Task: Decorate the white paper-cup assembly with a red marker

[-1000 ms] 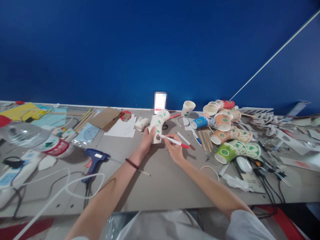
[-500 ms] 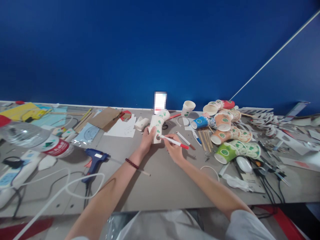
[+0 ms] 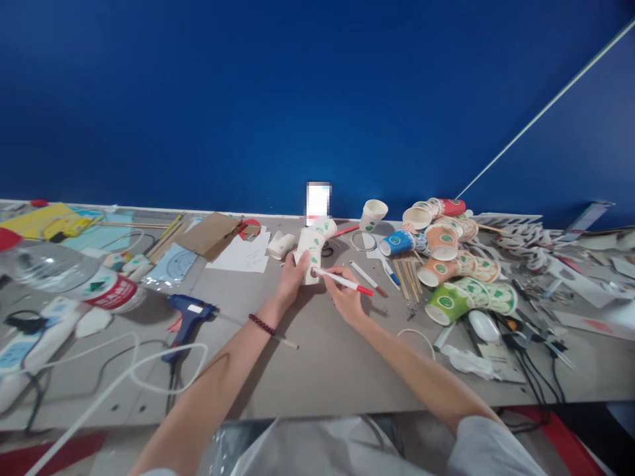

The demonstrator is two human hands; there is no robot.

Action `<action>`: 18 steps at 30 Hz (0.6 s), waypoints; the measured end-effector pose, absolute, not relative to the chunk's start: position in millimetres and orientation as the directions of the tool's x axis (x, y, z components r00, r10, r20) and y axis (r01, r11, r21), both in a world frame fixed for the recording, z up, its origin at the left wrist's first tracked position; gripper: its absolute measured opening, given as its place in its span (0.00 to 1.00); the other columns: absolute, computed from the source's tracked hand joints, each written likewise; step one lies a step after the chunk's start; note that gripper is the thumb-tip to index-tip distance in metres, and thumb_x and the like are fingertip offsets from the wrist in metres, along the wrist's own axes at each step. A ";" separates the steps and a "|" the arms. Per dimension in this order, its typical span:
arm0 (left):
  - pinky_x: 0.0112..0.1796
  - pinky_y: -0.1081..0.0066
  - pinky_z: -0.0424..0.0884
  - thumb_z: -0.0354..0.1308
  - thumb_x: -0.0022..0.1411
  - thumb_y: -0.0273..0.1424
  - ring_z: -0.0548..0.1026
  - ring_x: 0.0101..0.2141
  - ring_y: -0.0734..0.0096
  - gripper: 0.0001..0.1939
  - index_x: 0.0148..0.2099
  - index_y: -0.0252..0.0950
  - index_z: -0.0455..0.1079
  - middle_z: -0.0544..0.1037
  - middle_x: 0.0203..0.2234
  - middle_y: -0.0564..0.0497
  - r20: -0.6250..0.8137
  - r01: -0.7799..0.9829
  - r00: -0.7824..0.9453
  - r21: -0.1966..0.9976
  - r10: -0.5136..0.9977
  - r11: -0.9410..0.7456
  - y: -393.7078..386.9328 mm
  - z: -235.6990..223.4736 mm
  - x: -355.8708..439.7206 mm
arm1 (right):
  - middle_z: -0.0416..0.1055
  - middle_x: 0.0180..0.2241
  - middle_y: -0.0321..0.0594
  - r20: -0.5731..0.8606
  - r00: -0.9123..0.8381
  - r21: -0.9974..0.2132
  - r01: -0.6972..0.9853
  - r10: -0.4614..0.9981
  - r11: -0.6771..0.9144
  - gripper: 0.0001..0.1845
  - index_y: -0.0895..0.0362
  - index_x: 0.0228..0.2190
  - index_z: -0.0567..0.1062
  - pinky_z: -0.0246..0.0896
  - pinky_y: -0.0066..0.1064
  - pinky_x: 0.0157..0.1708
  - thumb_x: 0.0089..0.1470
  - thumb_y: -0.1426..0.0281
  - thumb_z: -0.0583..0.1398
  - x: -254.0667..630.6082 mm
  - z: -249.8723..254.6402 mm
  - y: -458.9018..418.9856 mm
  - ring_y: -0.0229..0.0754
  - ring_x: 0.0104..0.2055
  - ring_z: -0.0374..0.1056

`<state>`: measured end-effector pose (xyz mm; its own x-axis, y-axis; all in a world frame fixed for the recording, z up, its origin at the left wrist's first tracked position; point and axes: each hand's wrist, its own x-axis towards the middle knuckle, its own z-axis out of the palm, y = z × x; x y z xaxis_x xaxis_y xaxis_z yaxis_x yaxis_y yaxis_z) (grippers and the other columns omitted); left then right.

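Note:
My left hand (image 3: 290, 277) is wrapped round a white paper cup (image 3: 311, 263) with green marks, held on the grey table. A second white cup (image 3: 317, 233) sits joined above it. My right hand (image 3: 346, 296) pinches a white marker with a red cap (image 3: 347, 283); its tip touches a dark spot on the held cup. Another marker (image 3: 366, 277) lies just right of my right hand.
A heap of coloured paper cups (image 3: 449, 264) lies at the right, with wooden sticks (image 3: 405, 276) beside it. A blue glue gun (image 3: 186, 316) and white cables (image 3: 129, 373) lie at the left, near a plastic bottle (image 3: 59, 274). Cardboard (image 3: 211, 233) and papers (image 3: 245, 252) sit behind.
The marker in my right hand has shifted very slightly to the left against the cup. Both hands otherwise stay in place.

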<state>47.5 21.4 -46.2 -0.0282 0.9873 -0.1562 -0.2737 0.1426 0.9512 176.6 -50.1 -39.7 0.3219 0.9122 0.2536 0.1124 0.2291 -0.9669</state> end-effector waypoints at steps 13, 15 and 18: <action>0.41 0.63 0.74 0.71 0.49 0.54 0.79 0.37 0.63 0.34 0.48 0.36 0.70 0.80 0.37 0.46 -0.154 -0.274 -0.002 0.950 0.988 0.147 21.7 -46.6 47.2 | 0.80 0.33 0.43 0.254 0.314 -0.966 0.136 0.915 0.222 0.18 0.56 0.33 0.78 0.67 0.28 0.20 0.52 0.53 0.66 177.1 -43.4 -49.1 0.41 0.28 0.74; 0.41 0.63 0.74 0.71 0.49 0.54 0.79 0.37 0.62 0.33 0.48 0.36 0.70 0.80 0.37 0.46 -0.149 -0.273 -0.008 0.952 0.989 0.141 21.7 -46.7 47.5 | 0.81 0.34 0.43 0.251 0.310 -0.967 0.125 0.917 0.222 0.18 0.56 0.32 0.78 0.67 0.28 0.20 0.52 0.53 0.66 176.6 -43.6 -49.1 0.41 0.28 0.74; 0.41 0.63 0.75 0.72 0.50 0.53 0.80 0.37 0.62 0.33 0.49 0.36 0.70 0.80 0.36 0.46 -0.156 -0.278 -0.015 0.950 0.988 0.146 21.7 -46.7 47.5 | 0.82 0.35 0.45 0.250 0.305 -0.967 0.121 0.919 0.223 0.17 0.56 0.33 0.78 0.67 0.28 0.20 0.52 0.55 0.67 176.1 -43.5 -49.2 0.41 0.27 0.73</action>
<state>47.5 21.7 -46.7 -0.0152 0.9876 -0.1562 -0.2777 0.1459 0.9495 176.1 -49.2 -43.5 0.3049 0.9191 0.2497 0.1207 0.2228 -0.9674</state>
